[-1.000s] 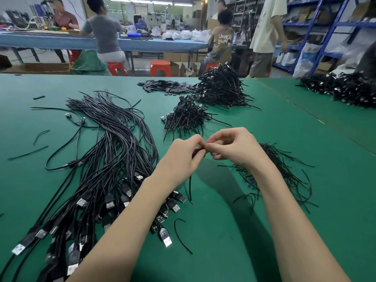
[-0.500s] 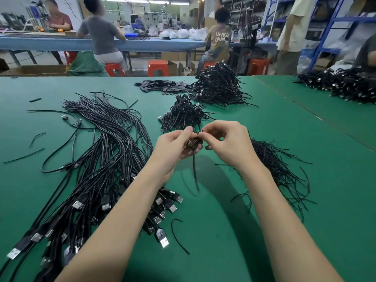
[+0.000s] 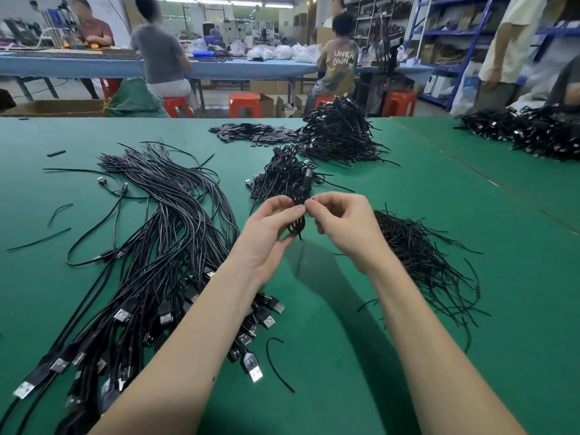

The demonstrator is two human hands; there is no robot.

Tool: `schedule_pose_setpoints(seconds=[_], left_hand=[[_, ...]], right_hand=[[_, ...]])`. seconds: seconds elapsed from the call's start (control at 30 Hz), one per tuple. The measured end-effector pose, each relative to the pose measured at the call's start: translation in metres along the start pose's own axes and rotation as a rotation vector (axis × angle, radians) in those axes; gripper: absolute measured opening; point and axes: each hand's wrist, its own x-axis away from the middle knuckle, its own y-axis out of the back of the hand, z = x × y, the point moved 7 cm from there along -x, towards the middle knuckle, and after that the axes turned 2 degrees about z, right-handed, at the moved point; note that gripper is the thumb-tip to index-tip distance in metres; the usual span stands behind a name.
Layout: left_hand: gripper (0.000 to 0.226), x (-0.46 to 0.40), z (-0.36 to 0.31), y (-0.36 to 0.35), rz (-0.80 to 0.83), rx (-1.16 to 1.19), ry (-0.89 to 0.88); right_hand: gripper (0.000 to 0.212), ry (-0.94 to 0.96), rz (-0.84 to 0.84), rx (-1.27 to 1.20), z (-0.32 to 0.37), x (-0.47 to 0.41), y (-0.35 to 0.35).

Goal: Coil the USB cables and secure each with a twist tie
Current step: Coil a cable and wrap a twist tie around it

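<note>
now both hands, left hand (image 3: pixel 270 227) and right hand (image 3: pixel 342 224), pinch the coiled cable (image 3: pixel 298 226) higher than before.

Both forearms reach forward above the green table (image 3: pixel 345 356). The left hand (image 3: pixel 270 227) and right hand (image 3: pixel 340 221) meet fingertip to fingertip, fingers curled, pinching.

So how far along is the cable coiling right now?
Done: coiled bundles sit in two heaps and. In hand: the left hand grips one coiled cable while the right hand pinches at its top. Left: a big spread of loose cables, with twist ties waiting.
</note>
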Motion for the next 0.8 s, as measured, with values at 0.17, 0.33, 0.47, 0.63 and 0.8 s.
schedule_pose_setpoints(seconds=[0.17,0.33,0.47,0.63,0.8], left_hand=[[0.023,0.006,-0.039,-0.009,0.211,-0.631,-0.483],[0.019,0.000,-0.018,0.008,0.027,-0.259,-0.091],[0.029,0.000,-0.012,0.009,0.023,-0.048,0.102],[0.040,0.003,-0.007,0.009,0.034,0.015,0.201],[0.034,0.001,-0.008,0.008,0.053,-0.013,0.145]], right_hand=[[0.010,-0.730,0.368,-1.192,-0.030,0.025,-0.030],[0.010,-0.201,0.183,-0.286,-0.011,0.006,0.001],[0.029,0.347,0.098,0.252,0.029,0.010,0.012],[0.019,0.508,0.048,0.397,0.037,0.013,0.008],[0.006,0.498,-0.075,0.351,0.039,0.012,0.009]])
